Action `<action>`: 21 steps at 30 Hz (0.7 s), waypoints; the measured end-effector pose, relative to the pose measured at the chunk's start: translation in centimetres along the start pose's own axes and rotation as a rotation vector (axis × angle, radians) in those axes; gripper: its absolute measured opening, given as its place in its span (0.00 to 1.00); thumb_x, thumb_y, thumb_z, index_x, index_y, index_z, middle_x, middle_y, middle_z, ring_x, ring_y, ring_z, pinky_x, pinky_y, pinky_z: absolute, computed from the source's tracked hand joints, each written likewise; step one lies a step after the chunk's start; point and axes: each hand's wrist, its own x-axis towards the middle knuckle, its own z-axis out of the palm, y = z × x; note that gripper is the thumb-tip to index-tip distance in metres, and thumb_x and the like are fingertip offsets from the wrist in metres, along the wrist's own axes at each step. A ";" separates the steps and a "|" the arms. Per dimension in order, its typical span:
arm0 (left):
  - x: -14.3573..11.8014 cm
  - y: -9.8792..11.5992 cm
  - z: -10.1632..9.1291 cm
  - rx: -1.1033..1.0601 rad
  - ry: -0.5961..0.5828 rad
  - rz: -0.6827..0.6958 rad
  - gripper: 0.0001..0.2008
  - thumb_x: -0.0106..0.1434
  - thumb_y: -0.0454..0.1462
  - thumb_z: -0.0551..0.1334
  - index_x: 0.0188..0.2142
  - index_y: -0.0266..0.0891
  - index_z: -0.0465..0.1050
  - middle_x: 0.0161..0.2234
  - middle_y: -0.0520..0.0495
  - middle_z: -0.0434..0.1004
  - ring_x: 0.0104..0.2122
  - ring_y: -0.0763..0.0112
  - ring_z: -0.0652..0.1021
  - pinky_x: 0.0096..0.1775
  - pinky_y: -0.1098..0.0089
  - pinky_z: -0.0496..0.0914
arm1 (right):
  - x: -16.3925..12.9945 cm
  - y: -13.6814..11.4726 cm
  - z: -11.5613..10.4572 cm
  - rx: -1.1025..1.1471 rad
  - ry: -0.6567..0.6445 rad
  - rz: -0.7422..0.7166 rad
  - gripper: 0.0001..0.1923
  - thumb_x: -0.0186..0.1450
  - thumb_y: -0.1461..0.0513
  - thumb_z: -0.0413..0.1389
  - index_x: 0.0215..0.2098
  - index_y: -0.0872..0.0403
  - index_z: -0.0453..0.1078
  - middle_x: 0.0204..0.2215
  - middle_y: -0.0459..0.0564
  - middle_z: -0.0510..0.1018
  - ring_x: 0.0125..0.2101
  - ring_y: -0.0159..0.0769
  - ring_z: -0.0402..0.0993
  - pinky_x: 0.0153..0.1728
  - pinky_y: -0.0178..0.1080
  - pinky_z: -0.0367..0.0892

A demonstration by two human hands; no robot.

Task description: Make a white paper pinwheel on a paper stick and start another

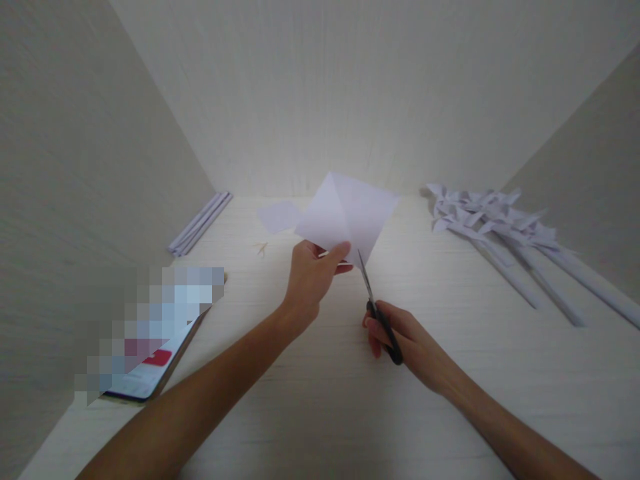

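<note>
here the left hand (311, 277) pinches a creased paper (347, 217) up over mid-counter; the right hand (400, 337), fingers closed through the scissors (377, 310), starts a cut at its lower corner, which likely calls for following the crease.

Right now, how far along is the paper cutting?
Done: several finished pinwheels lie on the right, and rolled sticks wait on the left. In hand: the left hand holds a creased paper square, and the right hand holds scissors at its lower corner. Left: no finished cut shows yet.
</note>
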 end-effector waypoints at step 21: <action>0.1 0.0 -0.1 -0.004 -0.008 -0.002 0.10 0.46 0.37 0.62 0.29 0.33 0.72 0.27 0.47 0.76 0.24 0.75 0.74 0.26 0.73 0.72 | 0.0 0.1 0.0 -0.015 -0.002 0.005 0.15 0.59 0.52 0.48 0.21 0.54 0.56 0.16 0.42 0.62 0.18 0.27 0.57 0.18 0.32 0.53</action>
